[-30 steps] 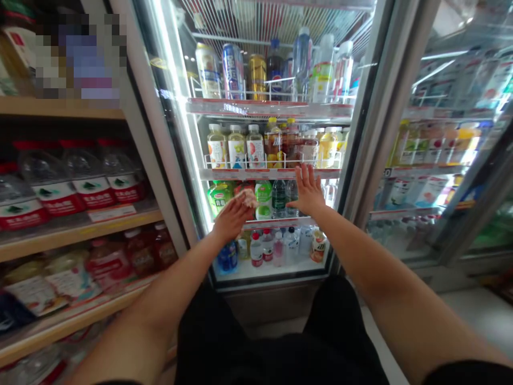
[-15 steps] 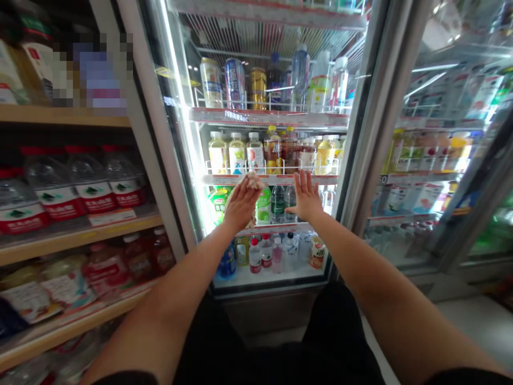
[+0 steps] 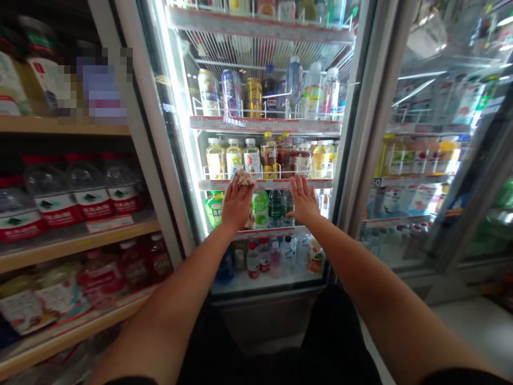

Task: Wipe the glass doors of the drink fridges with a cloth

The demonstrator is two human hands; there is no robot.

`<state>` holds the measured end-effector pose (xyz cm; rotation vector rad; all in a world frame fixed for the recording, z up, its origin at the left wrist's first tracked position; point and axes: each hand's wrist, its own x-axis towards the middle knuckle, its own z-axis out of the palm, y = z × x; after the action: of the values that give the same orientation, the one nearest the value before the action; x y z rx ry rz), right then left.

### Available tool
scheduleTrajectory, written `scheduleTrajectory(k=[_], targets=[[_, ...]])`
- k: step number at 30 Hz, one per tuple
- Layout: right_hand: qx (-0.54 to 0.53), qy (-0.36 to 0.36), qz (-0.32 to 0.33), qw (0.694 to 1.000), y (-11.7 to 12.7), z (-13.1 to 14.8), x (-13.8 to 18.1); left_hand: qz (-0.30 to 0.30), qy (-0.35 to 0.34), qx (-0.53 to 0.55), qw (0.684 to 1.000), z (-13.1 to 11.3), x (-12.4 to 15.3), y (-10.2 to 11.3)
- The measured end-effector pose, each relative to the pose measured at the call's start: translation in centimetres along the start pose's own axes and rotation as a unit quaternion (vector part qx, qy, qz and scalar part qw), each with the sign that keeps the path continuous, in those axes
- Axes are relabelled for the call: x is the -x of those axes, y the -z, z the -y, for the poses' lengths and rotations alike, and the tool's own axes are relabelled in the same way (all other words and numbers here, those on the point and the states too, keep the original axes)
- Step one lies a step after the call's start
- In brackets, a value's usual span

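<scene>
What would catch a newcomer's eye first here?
The brightly lit drinks fridge in the middle, its shelves packed with bottles and cans. Both arms stretch to its glass front: the left hand presses a crumpled cloth there, the right hand lies flat, fingers spread.

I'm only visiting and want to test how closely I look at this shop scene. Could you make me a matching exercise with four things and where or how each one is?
Things:
1. left hand
2. right hand
3. gold can
4. red-labelled water jugs

Places or states:
A. on the wooden shelf left of the cooler
B. open, fingers spread, at the cooler's glass front
C. closed on a crumpled cloth
D. in a row of drinks on a shelf inside the cooler

Pairs: 1-C, 2-B, 3-D, 4-A.
</scene>
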<state>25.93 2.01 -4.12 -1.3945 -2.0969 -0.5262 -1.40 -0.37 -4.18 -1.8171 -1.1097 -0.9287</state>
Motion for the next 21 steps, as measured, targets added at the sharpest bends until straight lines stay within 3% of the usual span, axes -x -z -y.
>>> scheduleTrajectory(k=[2, 4, 9, 11, 13, 17, 19, 21], targets=[[0.004, -0.004, -0.006, 1.000, 0.0, 0.1, 0.1, 0.032, -0.070, 0.005, 0.997, -1.5, 2.2, -1.3], [0.007, -0.005, -0.011, 1.000, 0.0, 0.1, 0.1, 0.044, -0.107, 0.007, 0.993, -2.2, 2.6, -2.1], [0.001, 0.001, -0.016, 1.000, 0.1, 0.1, 0.3, 0.019, -0.065, 0.010, 0.998, -1.8, -2.2, -1.5], [-0.004, 0.002, -0.014, 1.000, 0.2, 0.1, 0.3, 0.007, -0.040, 0.010, 0.999, -2.1, -3.0, -1.3], [-0.006, 0.000, -0.014, 1.000, 0.2, 0.2, 0.3, 0.012, -0.056, 0.008, 0.998, -2.9, -1.7, -1.7], [-0.001, -0.002, -0.020, 1.000, -0.2, 0.1, 0.3, 0.080, -0.191, 0.011, 0.978, -4.0, 2.9, -3.2], [0.001, -0.001, -0.021, 1.000, -0.3, 0.0, 0.2, 0.094, -0.221, 0.010, 0.971, -3.3, 3.4, -3.2], [0.002, 0.001, -0.021, 1.000, -0.3, -0.1, 0.2, 0.079, -0.194, 0.001, 0.978, -1.6, 2.0, -2.3]])
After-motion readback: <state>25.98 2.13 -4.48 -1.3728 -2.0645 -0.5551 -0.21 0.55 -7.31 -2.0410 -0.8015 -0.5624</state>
